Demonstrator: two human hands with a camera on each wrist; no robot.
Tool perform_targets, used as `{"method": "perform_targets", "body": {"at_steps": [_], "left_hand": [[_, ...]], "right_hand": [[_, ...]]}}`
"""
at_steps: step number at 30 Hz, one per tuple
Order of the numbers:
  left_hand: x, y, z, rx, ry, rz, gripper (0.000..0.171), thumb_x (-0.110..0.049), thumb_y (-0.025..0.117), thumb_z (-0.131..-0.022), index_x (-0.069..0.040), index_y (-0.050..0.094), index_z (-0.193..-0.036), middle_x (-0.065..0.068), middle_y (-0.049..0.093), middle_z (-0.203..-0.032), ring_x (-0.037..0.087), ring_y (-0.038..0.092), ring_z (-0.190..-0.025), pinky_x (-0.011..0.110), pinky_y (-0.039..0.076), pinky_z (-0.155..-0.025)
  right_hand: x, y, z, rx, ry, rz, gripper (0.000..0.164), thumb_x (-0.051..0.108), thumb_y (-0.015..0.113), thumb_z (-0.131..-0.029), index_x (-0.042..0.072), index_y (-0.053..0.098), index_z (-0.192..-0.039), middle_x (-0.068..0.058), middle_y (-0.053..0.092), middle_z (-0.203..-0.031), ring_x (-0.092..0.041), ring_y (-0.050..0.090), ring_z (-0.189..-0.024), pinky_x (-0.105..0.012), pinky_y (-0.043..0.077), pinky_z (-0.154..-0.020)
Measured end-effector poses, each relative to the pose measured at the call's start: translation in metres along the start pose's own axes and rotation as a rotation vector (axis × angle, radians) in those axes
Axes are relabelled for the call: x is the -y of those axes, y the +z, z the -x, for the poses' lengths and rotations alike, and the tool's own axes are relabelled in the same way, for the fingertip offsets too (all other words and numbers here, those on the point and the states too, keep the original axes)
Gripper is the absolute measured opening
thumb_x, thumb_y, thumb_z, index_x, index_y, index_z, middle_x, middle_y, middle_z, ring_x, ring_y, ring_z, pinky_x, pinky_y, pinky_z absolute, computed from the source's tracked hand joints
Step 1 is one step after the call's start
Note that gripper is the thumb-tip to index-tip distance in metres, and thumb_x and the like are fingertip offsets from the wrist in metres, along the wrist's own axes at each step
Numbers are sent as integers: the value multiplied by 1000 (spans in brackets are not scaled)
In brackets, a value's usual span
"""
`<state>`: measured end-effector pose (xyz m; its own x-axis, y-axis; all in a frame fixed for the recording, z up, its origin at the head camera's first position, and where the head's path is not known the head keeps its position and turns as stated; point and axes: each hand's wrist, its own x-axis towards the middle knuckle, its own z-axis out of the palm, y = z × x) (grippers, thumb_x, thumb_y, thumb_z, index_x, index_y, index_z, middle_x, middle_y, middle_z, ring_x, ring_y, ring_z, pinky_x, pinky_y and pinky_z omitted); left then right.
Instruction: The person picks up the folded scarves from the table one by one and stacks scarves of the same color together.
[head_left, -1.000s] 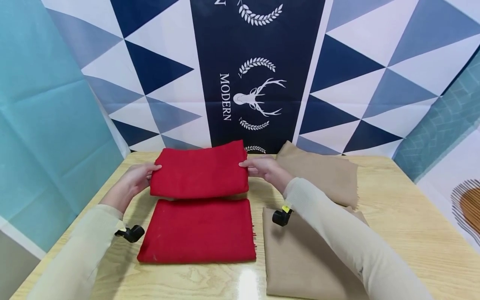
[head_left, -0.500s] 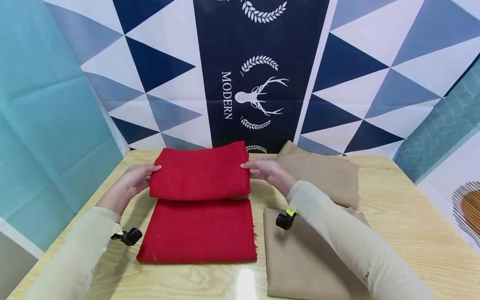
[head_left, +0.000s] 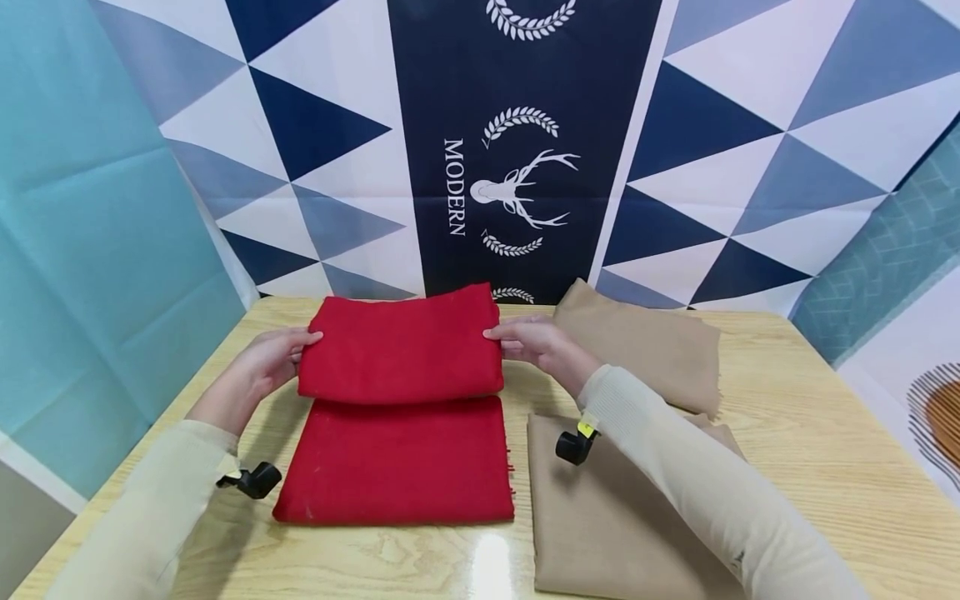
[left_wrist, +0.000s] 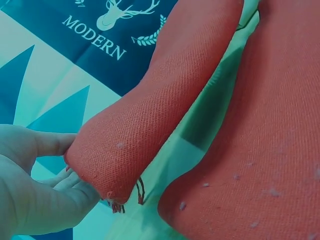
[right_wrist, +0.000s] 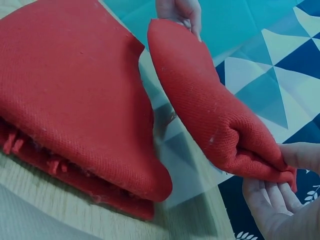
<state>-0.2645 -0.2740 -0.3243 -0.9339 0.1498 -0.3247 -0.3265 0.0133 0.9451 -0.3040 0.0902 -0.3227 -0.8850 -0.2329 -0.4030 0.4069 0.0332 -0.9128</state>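
A folded red scarf (head_left: 401,346) with short fringe is held up above the table's back part, its front tilted down. My left hand (head_left: 273,358) pinches its left end between thumb and fingers; in the left wrist view that hand (left_wrist: 45,185) has the thumb on top and fingers beneath. My right hand (head_left: 543,342) grips the opposite end, where the right wrist view shows folded layers between thumb and fingers (right_wrist: 272,197). Directly in front lies a second folded red scarf (head_left: 397,467), flat on the table, with fringe along its right edge.
On the right lie two folded beige cloths, one behind (head_left: 645,350) and one in front (head_left: 615,517), partly under my right forearm. The wooden table (head_left: 810,417) ends against a patterned wall cloth (head_left: 517,150) at the back. A light-blue cloth (head_left: 90,217) hangs on the left.
Both hands keep their hold on the raised red scarf. Its front edge has sunk slightly, and its right end has shifted a little to the right. The head view has moved slightly.
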Motion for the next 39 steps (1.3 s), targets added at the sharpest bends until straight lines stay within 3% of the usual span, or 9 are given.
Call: {"method": "perform_targets", "body": {"at_steps": [7, 12, 15, 19, 22, 28, 34, 39], "left_hand": [[2, 0, 5, -7, -5, 12, 28, -20, 51, -99, -8, 44, -123, -14, 64, -85, 1, 62, -81, 17, 54, -74], [2, 1, 6, -9, -9, 15, 26, -21, 51, -99, -9, 45, -121, -14, 63, -85, 1, 62, -81, 17, 55, -74], [2, 1, 6, -9, -11, 2, 33, -21, 51, -99, -7, 42, -127, -14, 63, -86, 1, 61, -82, 17, 54, -75], [2, 0, 7, -9, -7, -15, 46, -22, 50, -99, -3, 34, -138, -15, 62, -87, 0, 61, -83, 16, 54, -75], [2, -1, 6, -9, -3, -9, 44, -22, 50, -99, -4, 36, -136, -15, 63, -86, 0, 61, -82, 16, 54, -75], [-1, -1, 7, -18, -3, 9, 41, -22, 52, -98, -5, 38, -134, -15, 64, -85, 0, 62, -81, 17, 55, -74], [0, -1, 10, -19, -2, -10, 44, -23, 53, -98, -5, 38, -135, -16, 63, -86, 1, 62, -82, 16, 54, -76], [3, -2, 12, -25, -9, -47, 62, -25, 53, -98, 1, 25, -146, -17, 61, -88, 0, 61, -84, 16, 54, -77]], "right_hand": [[-3, 1, 2, 22, -5, -7, 54, 7, 60, -90, -3, 42, -140, 6, 64, -84, -6, 64, -75, -39, 42, -110], [-6, 1, 4, 35, -21, -5, 48, 6, 60, -91, -4, 45, -135, 8, 66, -78, -5, 65, -73, -37, 47, -106], [-7, 1, 5, 49, -31, -8, 45, 6, 58, -91, -5, 46, -133, 9, 67, -75, -4, 66, -71, -34, 52, -99], [-8, 2, 6, 56, -37, -18, 44, 5, 59, -90, -5, 46, -131, 9, 68, -73, -3, 64, -67, -25, 57, -80], [-7, 2, 6, 60, -38, -30, 45, 4, 59, -90, -5, 45, -131, 9, 68, -73, -3, 64, -67, -21, 56, -71], [-3, 2, 8, 46, -28, -12, 50, 8, 60, -91, -4, 45, -137, 8, 67, -77, -5, 66, -73, -34, 51, -101], [-6, 3, 9, 54, -35, -10, 47, 7, 60, -91, -3, 44, -134, 8, 67, -77, -6, 67, -73, -30, 56, -90], [-8, 4, 11, 67, -35, -23, 51, 6, 58, -91, -4, 39, -137, 7, 67, -79, -5, 67, -74, -35, 51, -101]]}}
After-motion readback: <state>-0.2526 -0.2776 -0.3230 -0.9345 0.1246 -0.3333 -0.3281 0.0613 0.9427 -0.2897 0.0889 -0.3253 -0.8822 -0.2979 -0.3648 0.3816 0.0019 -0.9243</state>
